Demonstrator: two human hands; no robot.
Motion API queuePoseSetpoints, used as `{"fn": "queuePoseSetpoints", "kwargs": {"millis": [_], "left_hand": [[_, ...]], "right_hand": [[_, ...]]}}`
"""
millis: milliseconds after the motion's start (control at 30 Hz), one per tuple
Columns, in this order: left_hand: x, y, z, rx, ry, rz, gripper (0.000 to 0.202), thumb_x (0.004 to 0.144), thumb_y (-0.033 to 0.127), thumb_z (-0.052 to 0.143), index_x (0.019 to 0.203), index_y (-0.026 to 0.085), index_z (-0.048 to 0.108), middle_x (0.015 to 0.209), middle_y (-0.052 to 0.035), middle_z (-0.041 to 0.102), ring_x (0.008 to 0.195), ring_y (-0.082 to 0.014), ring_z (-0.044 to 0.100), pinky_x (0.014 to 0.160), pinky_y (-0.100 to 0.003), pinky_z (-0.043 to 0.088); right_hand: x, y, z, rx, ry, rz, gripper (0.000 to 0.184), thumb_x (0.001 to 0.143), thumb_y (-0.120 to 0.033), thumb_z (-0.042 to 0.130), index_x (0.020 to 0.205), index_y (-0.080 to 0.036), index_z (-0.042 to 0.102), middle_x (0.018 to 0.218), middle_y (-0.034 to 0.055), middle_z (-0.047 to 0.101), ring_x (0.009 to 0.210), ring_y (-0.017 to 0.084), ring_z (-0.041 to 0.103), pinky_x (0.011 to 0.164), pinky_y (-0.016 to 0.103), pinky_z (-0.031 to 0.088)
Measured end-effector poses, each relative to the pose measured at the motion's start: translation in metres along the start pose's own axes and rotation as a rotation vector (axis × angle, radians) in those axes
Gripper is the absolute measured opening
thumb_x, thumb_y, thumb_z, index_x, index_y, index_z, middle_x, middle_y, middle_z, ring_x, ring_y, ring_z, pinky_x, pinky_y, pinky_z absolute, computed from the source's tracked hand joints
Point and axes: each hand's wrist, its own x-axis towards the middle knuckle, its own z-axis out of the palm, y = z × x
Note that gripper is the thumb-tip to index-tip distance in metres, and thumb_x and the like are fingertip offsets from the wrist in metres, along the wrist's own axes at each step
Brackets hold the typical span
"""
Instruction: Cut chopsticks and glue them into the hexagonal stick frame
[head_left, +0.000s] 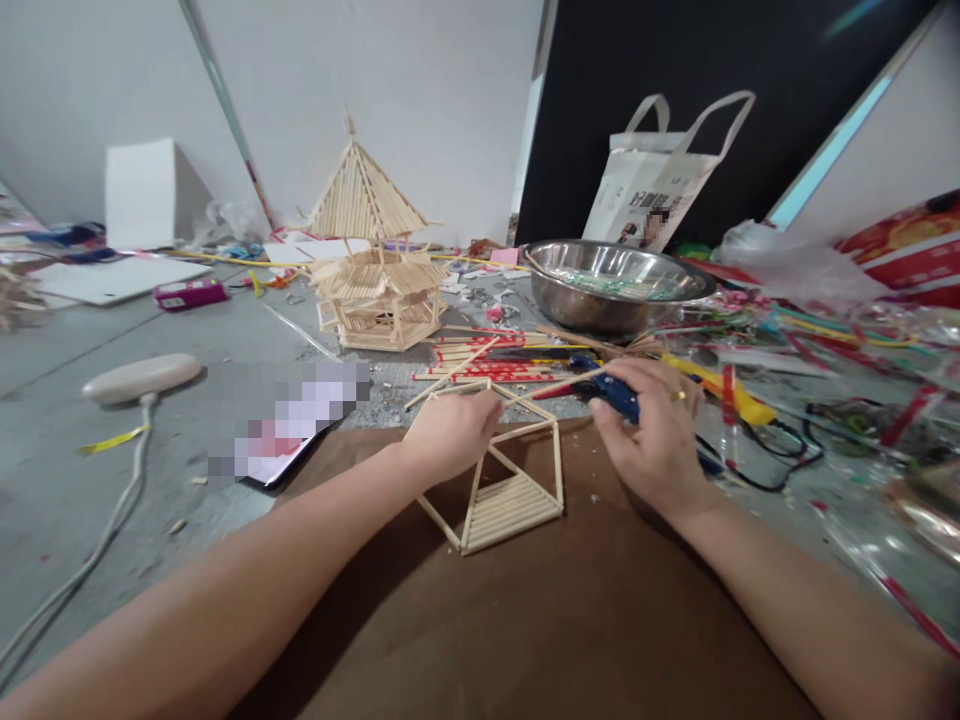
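Note:
A thin wooden stick slants up to the right between my hands. My left hand is closed, pinching the stick's near end above a flat frame of glued sticks. The fingers of my right hand are curled at its other end. The stick frame lies on brown cloth, partly covered by my left hand; one wedge of it is filled with parallel sticks. Blue-handled pliers or cutters show behind my right hand; whether it touches them I cannot tell.
A stick-built pavilion stands behind. Red-banded sticks, a steel basin, a yellow-handled tool and scraps crowd the floor. At left lie a phone and a white corded device. A white bag stands at the back.

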Motion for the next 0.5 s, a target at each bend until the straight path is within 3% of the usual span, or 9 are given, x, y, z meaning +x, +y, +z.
{"fn": "queuePoseSetpoints", "kwargs": {"millis": [100, 200, 300, 400, 500], "left_hand": [[0.005, -0.009, 0.001, -0.095, 0.048, -0.111, 0.032, 0.084, 0.033, 0.023, 0.073, 0.018, 0.049, 0.063, -0.0042, 0.057, 0.058, -0.0172, 0.053, 0.051, -0.025, 0.033], [0.008, -0.012, 0.001, -0.246, 0.093, -0.144, 0.032, 0.084, 0.033, 0.025, 0.066, 0.018, 0.047, 0.058, -0.0013, 0.051, 0.055, -0.0134, 0.047, 0.051, -0.023, 0.031], [0.009, -0.012, 0.001, -0.403, 0.134, -0.152, 0.031, 0.083, 0.033, 0.028, 0.061, 0.017, 0.043, 0.054, 0.0011, 0.044, 0.053, -0.0113, 0.042, 0.05, -0.022, 0.029], [0.009, -0.012, 0.002, -0.525, 0.161, -0.158, 0.03, 0.082, 0.033, 0.03, 0.058, 0.017, 0.041, 0.053, 0.0026, 0.041, 0.052, -0.01, 0.039, 0.05, -0.021, 0.028], [0.009, -0.013, 0.002, -0.598, 0.18, -0.171, 0.029, 0.081, 0.033, 0.031, 0.059, 0.017, 0.042, 0.054, 0.003, 0.041, 0.053, -0.0095, 0.039, 0.051, -0.021, 0.028]], "right_hand": [[0.006, 0.024, 0.002, -0.191, -0.129, 0.238, 0.034, 0.073, -0.033, 0.043, 0.101, -0.014, 0.05, 0.102, 0.0117, 0.056, 0.099, 0.027, 0.047, 0.081, 0.04, 0.034], [0.01, 0.045, 0.003, -0.416, -0.466, 0.401, 0.041, 0.072, -0.043, 0.039, 0.097, -0.014, 0.054, 0.091, 0.0145, 0.06, 0.088, 0.032, 0.052, 0.072, 0.043, 0.035], [0.011, 0.056, 0.002, -0.464, -0.712, 0.508, 0.046, 0.072, -0.051, 0.035, 0.094, -0.017, 0.057, 0.087, 0.013, 0.062, 0.083, 0.032, 0.055, 0.069, 0.043, 0.035], [0.009, 0.06, 0.004, -0.454, -0.798, 0.502, 0.048, 0.07, -0.053, 0.036, 0.098, -0.019, 0.054, 0.09, 0.0114, 0.062, 0.085, 0.031, 0.055, 0.069, 0.04, 0.036], [0.005, 0.057, 0.006, -0.492, -0.773, 0.413, 0.045, 0.073, -0.048, 0.036, 0.101, -0.017, 0.052, 0.092, 0.0116, 0.062, 0.085, 0.029, 0.056, 0.07, 0.039, 0.035]]}}
